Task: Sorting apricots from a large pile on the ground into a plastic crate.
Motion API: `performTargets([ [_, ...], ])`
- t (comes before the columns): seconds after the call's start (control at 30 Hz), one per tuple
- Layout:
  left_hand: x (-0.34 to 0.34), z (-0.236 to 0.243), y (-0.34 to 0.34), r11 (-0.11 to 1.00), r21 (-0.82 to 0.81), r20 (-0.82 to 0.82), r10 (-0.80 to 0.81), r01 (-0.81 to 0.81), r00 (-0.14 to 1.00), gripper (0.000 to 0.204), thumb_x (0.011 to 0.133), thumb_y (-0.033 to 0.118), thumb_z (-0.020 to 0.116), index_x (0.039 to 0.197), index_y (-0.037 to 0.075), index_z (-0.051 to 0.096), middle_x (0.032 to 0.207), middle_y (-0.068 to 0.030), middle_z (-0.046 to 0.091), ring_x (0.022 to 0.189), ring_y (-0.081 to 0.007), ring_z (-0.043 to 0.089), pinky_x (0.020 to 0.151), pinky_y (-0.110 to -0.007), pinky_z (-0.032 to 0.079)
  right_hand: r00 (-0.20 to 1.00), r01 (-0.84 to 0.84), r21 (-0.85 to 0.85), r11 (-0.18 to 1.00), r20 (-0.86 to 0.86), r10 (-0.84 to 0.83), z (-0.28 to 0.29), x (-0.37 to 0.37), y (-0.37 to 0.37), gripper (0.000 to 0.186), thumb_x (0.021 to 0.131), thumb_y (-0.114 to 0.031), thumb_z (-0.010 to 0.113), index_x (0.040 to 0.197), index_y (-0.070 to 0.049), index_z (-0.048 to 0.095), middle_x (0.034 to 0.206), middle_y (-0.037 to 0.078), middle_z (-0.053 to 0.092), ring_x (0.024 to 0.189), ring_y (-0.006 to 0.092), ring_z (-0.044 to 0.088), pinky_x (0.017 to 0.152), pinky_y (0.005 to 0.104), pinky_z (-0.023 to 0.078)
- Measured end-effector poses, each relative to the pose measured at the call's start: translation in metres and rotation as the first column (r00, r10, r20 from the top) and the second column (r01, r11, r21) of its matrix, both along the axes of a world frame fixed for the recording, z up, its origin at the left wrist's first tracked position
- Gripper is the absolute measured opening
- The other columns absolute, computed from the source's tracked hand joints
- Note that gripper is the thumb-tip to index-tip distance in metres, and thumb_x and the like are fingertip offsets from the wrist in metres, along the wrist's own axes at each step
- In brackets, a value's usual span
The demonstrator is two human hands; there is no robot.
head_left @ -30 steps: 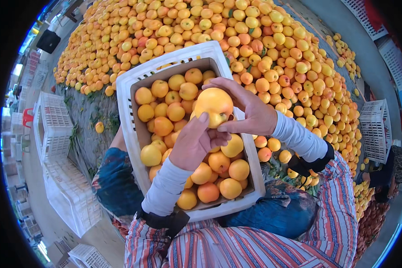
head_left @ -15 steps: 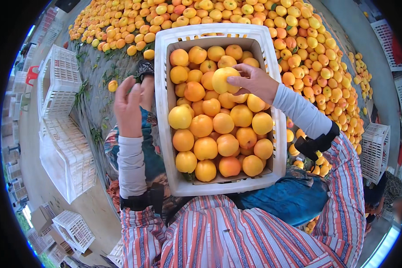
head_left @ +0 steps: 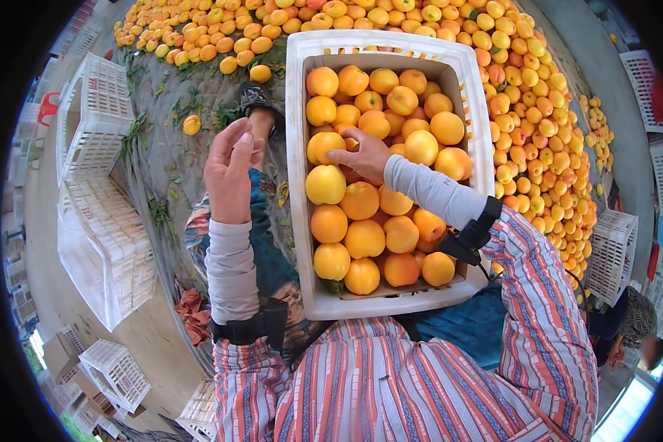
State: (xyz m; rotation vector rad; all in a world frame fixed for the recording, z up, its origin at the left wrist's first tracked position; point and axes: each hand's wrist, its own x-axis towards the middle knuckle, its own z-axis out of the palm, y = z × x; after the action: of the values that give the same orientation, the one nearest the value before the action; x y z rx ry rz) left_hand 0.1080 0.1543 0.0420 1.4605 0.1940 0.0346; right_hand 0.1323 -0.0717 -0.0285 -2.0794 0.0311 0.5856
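Note:
A white plastic crate (head_left: 297,221) lined with cardboard stands in front of me, filled with yellow-orange peaches (head_left: 365,239). Inside it, toward the left wall, my right hand (head_left: 366,155) has its thumb and fingers closed on a peach (head_left: 322,148) among the others. Part of that grip is hidden behind the hand. Left of the crate, my left hand (head_left: 230,173) hovers in the air with nothing in it, its fingers loosely extended and slightly bent.
A large heap of peaches (head_left: 527,147) spreads behind and to the right of the crate. One stray peach (head_left: 191,124) lies on a grey ground sheet (head_left: 169,158) with scattered leaves. White crates (head_left: 99,110) stand at the left, another crate (head_left: 613,254) at the right, near a person (head_left: 630,328).
My right hand has moved left and down from the crate's upper right, bringing its peach to the left side. The crate appears further right in view. My left hand stays beside it, still holding nothing.

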Motion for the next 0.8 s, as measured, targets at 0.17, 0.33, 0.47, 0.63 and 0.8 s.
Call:
performTargets([
  [0.17, -0.001, 0.002, -0.006, 1.0, 0.001, -0.021, -0.017, 0.017, 1.0, 0.03, 0.089, 0.018, 0.052, 0.116, 0.004, 0.053, 0.108, -0.0052, 0.057, 0.088, -0.0116, 0.057, 0.075, -0.024, 0.045, 0.999, -0.018, -0.049, 0.999, -0.035, 0.016, 0.003, 0.008, 0.006, 0.08, 0.069, -0.049, 0.066, 0.126, 0.001, 0.041, 0.116, 0.021, 0.054, 0.107, 0.0291, 0.054, 0.091, 0.0321, 0.042],
  [0.33, -0.001, -0.004, -0.011, 0.993, 0.079, 0.023, -0.086, 0.084, 0.996, 0.03, 0.09, 0.017, 0.05, 0.115, 0.002, 0.053, 0.106, -0.0048, 0.058, 0.085, -0.01, 0.056, 0.074, -0.024, 0.046, 0.993, -0.069, -0.14, 0.988, 0.088, 0.082, -0.004, 0.012, 0.014, 0.077, 0.071, -0.049, 0.064, 0.127, -0.001, 0.041, 0.113, 0.02, 0.055, 0.102, 0.0286, 0.056, 0.088, 0.0333, 0.044],
  [0.47, 0.0, -0.007, -0.013, 0.943, 0.314, 0.022, -0.128, 0.114, 0.992, 0.031, 0.088, 0.018, 0.053, 0.112, -0.002, 0.052, 0.102, -0.0069, 0.058, 0.088, -0.0142, 0.057, 0.077, -0.025, 0.045, 0.978, -0.055, -0.127, 0.99, 0.194, 0.079, -0.015, 0.005, 0.014, 0.067, 0.073, -0.046, 0.06, 0.122, -0.004, 0.044, 0.115, 0.022, 0.054, 0.105, 0.0336, 0.054, 0.09, 0.0367, 0.043],
  [0.63, 0.006, -0.01, -0.042, 0.78, 0.526, 0.059, -0.429, 0.337, 0.901, 0.026, 0.086, 0.009, 0.049, 0.107, -0.005, 0.052, 0.108, -0.0126, 0.056, 0.097, -0.0196, 0.054, 0.082, -0.03, 0.044, 0.994, -0.088, -0.172, 0.981, 0.048, 0.097, -0.002, 0.011, 0.015, 0.062, 0.071, -0.041, 0.058, 0.117, -0.001, 0.046, 0.107, 0.023, 0.057, 0.099, 0.0373, 0.055, 0.085, 0.0408, 0.045],
  [0.8, 0.027, -0.021, -0.069, 0.388, 0.867, 0.061, -0.703, 0.311, 0.708, 0.028, 0.079, 0.004, 0.051, 0.107, -0.002, 0.054, 0.108, -0.0196, 0.055, 0.099, -0.0338, 0.053, 0.087, -0.036, 0.042, 0.977, -0.215, -0.21, 0.954, -0.053, 0.208, 0.053, 0.015, -0.034, 0.058, 0.075, -0.041, 0.056, 0.117, -0.001, 0.046, 0.103, 0.021, 0.058, 0.096, 0.0333, 0.057, 0.082, 0.0392, 0.046],
])
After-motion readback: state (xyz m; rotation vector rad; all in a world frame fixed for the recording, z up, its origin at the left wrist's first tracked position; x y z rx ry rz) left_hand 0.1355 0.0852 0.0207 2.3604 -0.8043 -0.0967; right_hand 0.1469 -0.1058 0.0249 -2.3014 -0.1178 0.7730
